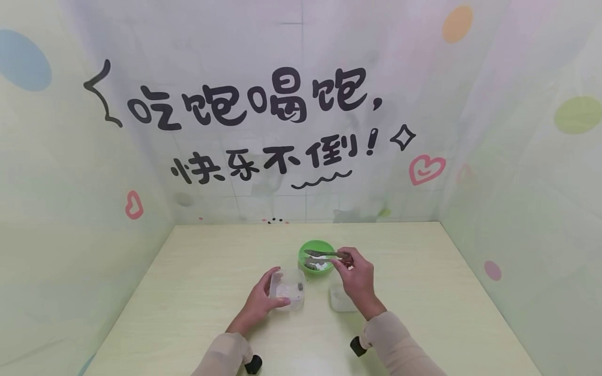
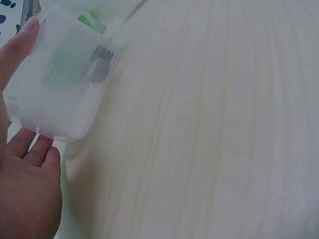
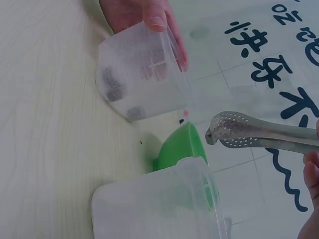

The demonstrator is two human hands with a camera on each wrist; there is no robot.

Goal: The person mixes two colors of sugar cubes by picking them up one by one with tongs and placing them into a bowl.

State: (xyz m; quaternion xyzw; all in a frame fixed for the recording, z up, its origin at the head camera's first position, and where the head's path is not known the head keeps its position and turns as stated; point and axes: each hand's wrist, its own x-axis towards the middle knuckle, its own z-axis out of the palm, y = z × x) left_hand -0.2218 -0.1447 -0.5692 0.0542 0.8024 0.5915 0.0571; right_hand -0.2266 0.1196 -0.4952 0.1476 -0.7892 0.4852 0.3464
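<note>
My left hand (image 1: 256, 307) grips a clear plastic container (image 1: 288, 295), thumb on the near side and fingers round the far side. A few dark lumps (image 3: 113, 89) lie inside it, blurred through the wall. Metal tongs (image 1: 324, 254) with perforated ends are held in my right hand (image 1: 359, 279), over a green bowl (image 1: 324, 244). In the right wrist view, a small dark piece (image 3: 210, 136) shows at the tongs' tips. Something white with dark bits lies in the bowl, partly hidden by the tongs.
A second clear plastic container (image 1: 339, 300) stands right of the first, partly under my right hand and forearm. The pale wood-grain table (image 1: 211, 250) meets a printed curtain wall (image 1: 301, 203) at the back and more printed sheets at both sides.
</note>
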